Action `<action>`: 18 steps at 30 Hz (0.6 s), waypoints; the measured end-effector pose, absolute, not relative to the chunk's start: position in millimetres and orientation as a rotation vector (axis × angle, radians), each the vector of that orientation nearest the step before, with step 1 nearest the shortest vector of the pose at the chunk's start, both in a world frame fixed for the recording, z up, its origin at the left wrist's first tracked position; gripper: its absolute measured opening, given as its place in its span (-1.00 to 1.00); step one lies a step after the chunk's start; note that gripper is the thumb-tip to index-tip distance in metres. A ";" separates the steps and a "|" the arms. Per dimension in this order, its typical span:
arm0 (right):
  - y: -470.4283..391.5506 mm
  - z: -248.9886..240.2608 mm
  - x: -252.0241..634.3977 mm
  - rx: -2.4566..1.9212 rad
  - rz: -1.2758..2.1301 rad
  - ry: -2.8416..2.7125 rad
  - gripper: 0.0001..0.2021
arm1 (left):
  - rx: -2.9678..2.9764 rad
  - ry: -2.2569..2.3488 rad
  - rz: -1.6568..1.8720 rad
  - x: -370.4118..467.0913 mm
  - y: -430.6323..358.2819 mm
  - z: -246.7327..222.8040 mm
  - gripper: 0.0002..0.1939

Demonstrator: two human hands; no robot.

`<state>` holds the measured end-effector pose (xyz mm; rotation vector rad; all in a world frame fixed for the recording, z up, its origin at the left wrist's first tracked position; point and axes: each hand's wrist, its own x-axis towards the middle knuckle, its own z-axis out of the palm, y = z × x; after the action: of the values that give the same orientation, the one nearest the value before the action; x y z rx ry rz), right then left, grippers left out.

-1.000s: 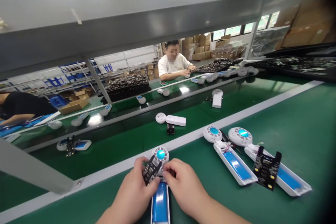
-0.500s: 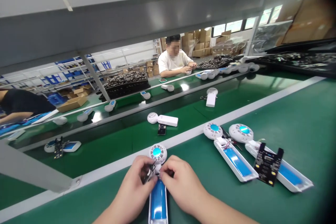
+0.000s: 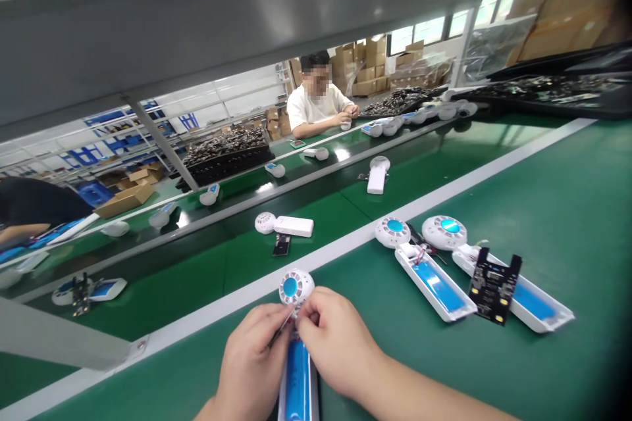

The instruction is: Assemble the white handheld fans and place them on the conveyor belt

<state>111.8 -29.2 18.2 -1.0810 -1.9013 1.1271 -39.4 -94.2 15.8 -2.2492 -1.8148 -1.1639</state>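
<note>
A white handheld fan (image 3: 302,279) lies on the green bench in front of me, its round head pointing away and its opened handle showing a blue battery (image 3: 297,385). My left hand (image 3: 254,352) is closed at the left of the fan's neck, pinching a thin dark circuit board (image 3: 280,330) seen nearly edge-on. My right hand (image 3: 340,339) is closed over the neck from the right, thumb and fingertips together. Whatever it pinches is hidden behind the fingers.
To the right lie two more opened fans (image 3: 434,283) (image 3: 543,308), a black circuit board (image 3: 495,286) leaning across the farther one. Beyond a pale rail (image 3: 340,247), the green conveyor (image 3: 197,276) carries several fans. A co-worker (image 3: 318,102) sits opposite; a grey post (image 3: 64,335) stands at left.
The camera view has shifted slightly. My left fingers have closed in, turning the circuit board more edge-on. My right fingertips have moved over the neck, and the fans on the conveyor sit farther left.
</note>
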 end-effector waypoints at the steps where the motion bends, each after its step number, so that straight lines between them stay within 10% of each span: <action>1: -29.1 18.2 111.9 -1.090 1.139 -1.901 -0.81 | -2.258 -1.782 -1.146 -39.5 -94.1 15.4 -0.74; 18: -25.3 15.2 110.8 -1.215 1.572 -1.683 -0.83 | -2.309 -1.432 -0.984 -29.1 -96.8 20.7 -0.67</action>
<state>110.8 -25.3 15.2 -1.2153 -1.6830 1.5719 -29.1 -96.8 20.7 -2.3090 -1.4317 -0.9836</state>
